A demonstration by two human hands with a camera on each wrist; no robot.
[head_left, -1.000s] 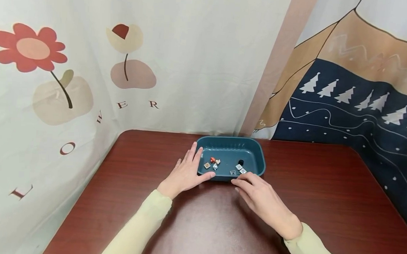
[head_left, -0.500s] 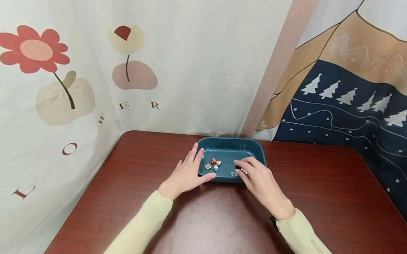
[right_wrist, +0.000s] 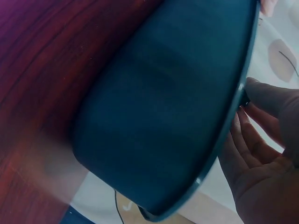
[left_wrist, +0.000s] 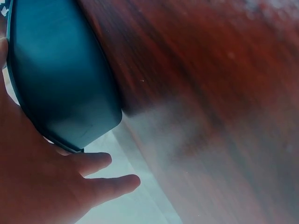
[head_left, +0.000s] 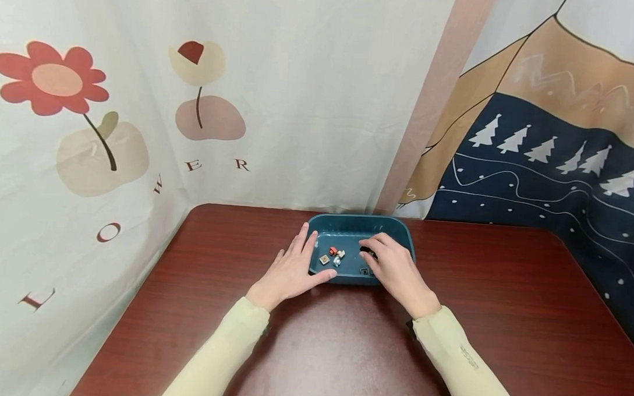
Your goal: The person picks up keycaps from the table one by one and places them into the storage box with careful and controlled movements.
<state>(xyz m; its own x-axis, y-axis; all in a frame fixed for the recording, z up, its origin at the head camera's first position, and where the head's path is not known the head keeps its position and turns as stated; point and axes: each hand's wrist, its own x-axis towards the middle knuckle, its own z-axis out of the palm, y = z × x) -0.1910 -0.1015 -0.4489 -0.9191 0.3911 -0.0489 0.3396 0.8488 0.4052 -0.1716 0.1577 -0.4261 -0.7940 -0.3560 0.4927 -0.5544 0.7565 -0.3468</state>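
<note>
A teal rectangular tray (head_left: 356,279) stands at the table's far edge. My left hand (head_left: 288,273) rests at its left front corner, fingers straight along the left rim and thumb across the front one; the left wrist view shows two fingertips (left_wrist: 126,183) past the rim. My right hand (head_left: 398,276) reaches over the right part of the tray. Its thumb and fingers pinch a small black piece (head_left: 365,249), mostly hidden by the fingers; a dark bit of it (right_wrist: 245,99) shows above the rim in the right wrist view.
Inside the tray lie a beige square piece (head_left: 324,259), an orange-red piece (head_left: 333,251), a cream piece (head_left: 341,254) and a pale blue-white piece (head_left: 337,261). A dark square piece (head_left: 364,271) lies near the front wall. A printed curtain (head_left: 299,104) hangs behind the table (head_left: 311,349).
My right hand has moved from the front rim into the tray, then further back and left, and now pinches the black piece. My left hand keeps its place.
</note>
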